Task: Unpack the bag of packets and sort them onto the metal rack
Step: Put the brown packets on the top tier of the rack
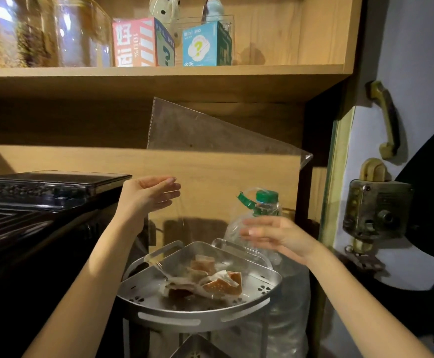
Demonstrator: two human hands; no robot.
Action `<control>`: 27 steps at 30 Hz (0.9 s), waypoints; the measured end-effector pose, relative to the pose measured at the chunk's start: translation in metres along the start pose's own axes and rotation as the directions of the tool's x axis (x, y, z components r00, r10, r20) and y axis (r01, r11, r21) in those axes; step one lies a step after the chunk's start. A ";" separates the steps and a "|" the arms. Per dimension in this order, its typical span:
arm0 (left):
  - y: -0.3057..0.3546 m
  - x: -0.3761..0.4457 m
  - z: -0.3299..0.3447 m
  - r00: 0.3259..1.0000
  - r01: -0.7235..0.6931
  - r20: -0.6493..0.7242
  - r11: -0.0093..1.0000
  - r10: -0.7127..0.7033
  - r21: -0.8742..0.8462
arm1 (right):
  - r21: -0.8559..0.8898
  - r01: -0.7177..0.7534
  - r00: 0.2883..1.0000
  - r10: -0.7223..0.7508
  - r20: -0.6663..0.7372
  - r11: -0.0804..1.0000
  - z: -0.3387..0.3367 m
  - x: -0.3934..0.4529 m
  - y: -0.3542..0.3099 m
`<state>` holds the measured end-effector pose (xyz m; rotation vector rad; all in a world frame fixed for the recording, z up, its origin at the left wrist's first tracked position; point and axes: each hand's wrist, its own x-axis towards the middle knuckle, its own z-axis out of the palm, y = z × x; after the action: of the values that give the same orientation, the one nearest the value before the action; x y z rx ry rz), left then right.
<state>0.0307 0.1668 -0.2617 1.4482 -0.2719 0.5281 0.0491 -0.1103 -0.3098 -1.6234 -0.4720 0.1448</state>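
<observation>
Below your left hand (150, 196) and right hand (277, 235), fingers spread, packets (218, 280) lie on the rack (197, 315); clear bag (197, 130) above, bottle (266, 202) behind.

The left hand (148, 195) and right hand (277, 235), fingers straight, flank a clear bag (210, 135) above the metal rack (205, 310). Packets (218, 280) lie on its top tier.

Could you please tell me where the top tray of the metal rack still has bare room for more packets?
Bare metal runs along the top tray's curved front rim, widest at the front-left, plus a small patch front-right by the flower cutouts. The middle is crowded with piled packets.
</observation>
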 end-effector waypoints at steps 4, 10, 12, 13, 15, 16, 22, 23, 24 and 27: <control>0.004 0.003 0.003 1.000 -0.023 -0.012 1.000 0.023 0.004 | 0.010 0.033 0.994 -0.031 -0.109 0.999 0.010 0.005 -0.001; 0.020 0.005 0.004 0.994 -0.104 -0.036 0.995 0.103 -0.005 | 0.002 0.157 0.950 -0.151 -0.274 0.988 0.022 0.015 -0.017; 0.026 0.006 0.004 0.991 -0.131 -0.038 0.991 0.130 -0.008 | -0.003 0.220 0.922 -0.209 -0.325 0.975 0.023 0.017 -0.023; 0.029 0.006 0.003 0.988 -0.146 -0.044 0.989 0.145 -0.007 | -0.012 0.249 0.910 -0.238 -0.340 0.968 0.024 0.017 -0.028; 0.033 0.007 0.003 0.984 -0.168 -0.057 0.986 0.167 -0.002 | -0.045 0.277 0.899 -0.276 -0.339 0.960 0.023 0.017 -0.036; 0.035 0.007 0.003 0.983 -0.173 -0.059 0.985 0.173 -0.005 | -0.058 0.286 0.894 -0.288 -0.343 0.956 0.022 0.017 -0.040; 0.044 0.004 0.000 0.982 -0.185 -0.021 0.983 0.185 -0.009 | -0.079 0.357 0.852 -0.359 -0.380 0.931 0.013 0.009 -0.065; 0.045 0.003 -0.001 0.985 -0.170 -0.009 0.985 0.170 -0.012 | -0.074 0.367 0.849 -0.367 -0.380 0.927 0.011 0.007 -0.068; 0.046 0.003 -0.002 0.988 -0.152 0.015 0.988 0.153 -0.022 | -0.051 0.379 0.847 -0.369 -0.382 0.924 0.008 0.005 -0.072; 0.042 0.001 -0.007 0.978 -0.071 0.194 0.996 0.079 -0.047 | 0.048 0.393 0.853 -0.344 -0.391 0.918 -0.001 -0.004 -0.083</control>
<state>0.0097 0.1754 -0.2253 1.4569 -0.4924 0.4383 0.0276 -0.1100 -0.2295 -1.3632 -0.4571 -0.4165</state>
